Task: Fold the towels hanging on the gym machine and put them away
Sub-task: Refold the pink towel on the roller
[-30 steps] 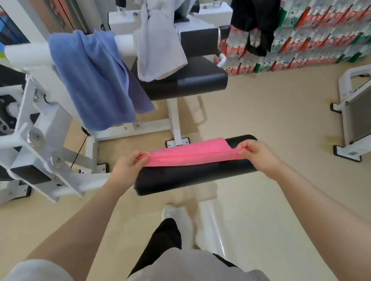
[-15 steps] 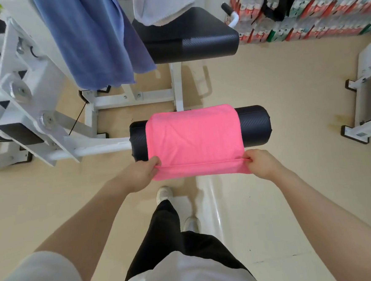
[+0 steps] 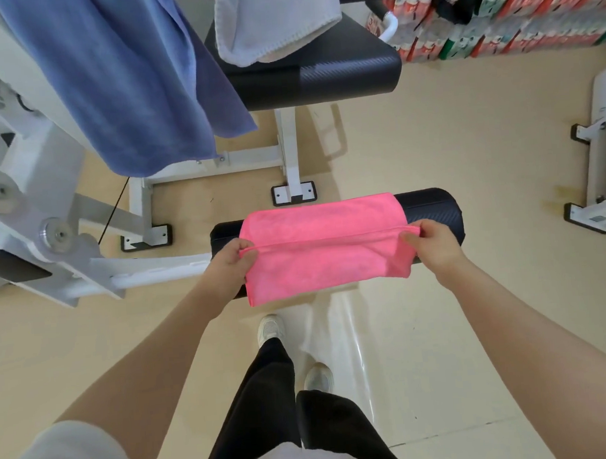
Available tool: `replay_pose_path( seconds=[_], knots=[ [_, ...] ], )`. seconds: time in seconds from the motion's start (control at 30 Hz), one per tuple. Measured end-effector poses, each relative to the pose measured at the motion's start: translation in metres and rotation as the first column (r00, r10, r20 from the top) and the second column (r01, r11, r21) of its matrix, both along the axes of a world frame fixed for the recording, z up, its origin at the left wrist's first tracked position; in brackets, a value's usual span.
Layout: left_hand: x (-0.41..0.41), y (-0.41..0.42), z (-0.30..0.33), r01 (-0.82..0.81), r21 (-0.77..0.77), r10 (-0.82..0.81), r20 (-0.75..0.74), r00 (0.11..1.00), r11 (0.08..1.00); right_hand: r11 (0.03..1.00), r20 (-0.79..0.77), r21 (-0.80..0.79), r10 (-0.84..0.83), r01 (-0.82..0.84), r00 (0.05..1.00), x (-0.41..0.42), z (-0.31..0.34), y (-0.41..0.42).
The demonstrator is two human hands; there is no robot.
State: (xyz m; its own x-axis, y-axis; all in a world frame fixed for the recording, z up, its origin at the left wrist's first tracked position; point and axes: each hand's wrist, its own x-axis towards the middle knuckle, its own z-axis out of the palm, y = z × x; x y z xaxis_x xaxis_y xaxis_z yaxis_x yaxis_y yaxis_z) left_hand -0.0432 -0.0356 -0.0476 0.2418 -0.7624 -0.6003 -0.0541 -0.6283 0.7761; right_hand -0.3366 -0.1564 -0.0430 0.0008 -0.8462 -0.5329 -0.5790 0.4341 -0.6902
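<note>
A pink towel [image 3: 322,246] lies draped over the black roller pad [image 3: 433,209] of the gym machine. My left hand [image 3: 230,266] pinches its left end and my right hand [image 3: 433,243] pinches its right end, both along a raised edge that runs across the towel's middle. The towel's near part hangs down in front of the pad. A blue towel [image 3: 118,77] hangs from the white machine frame at the upper left. A white towel [image 3: 272,20] hangs over the black seat [image 3: 326,73] at the top.
The white machine frame [image 3: 31,212] with bolts and arm fills the left side. Another white frame [image 3: 605,158] stands at the right edge. Stacked drink packs [image 3: 515,10] line the far wall. My legs and shoes [image 3: 271,330] stand on the beige floor below the pad.
Both hands carried the pinched near edge of the pink towel up and away from me, onto the top of the pad, folding it over itself. The view tilted down slightly.
</note>
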Motion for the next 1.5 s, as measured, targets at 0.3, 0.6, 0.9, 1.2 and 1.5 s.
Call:
replay_pose_path(
  seconds=[0.3, 0.6, 0.9, 1.2, 1.5],
  knots=[
    [0.000, -0.020, -0.012, -0.233, -0.094, 0.246, 0.155, 0.957, 0.968, 0.990, 0.046, -0.119, -0.064, 0.069, 0.997, 0.021, -0.002, -0.017],
    [0.006, -0.053, -0.022, -0.184, -0.121, 0.217, 0.404, 0.889, 0.976, 0.980, -0.162, -0.201, -0.039, 0.006, 0.986, 0.045, -0.020, -0.045],
    [0.012, -0.064, -0.027, -0.144, -0.108, 0.178, 0.470, 0.864, 0.984, 0.956, -0.583, -0.137, 0.133, -0.259, 0.801, 0.062, -0.032, -0.062],
    [-0.012, -0.064, -0.042, 0.534, -0.094, -0.111, 0.934, 0.338, 0.840, 0.693, -0.556, -0.398, 0.339, -0.601, 0.759, 0.109, -0.041, -0.003],
    [0.006, -0.033, -0.059, 0.743, 0.278, -0.499, 0.862, 0.086, 0.609, 0.739, -0.675, -0.138, 0.417, -0.659, 0.609, 0.065, -0.058, 0.011]
  ],
)
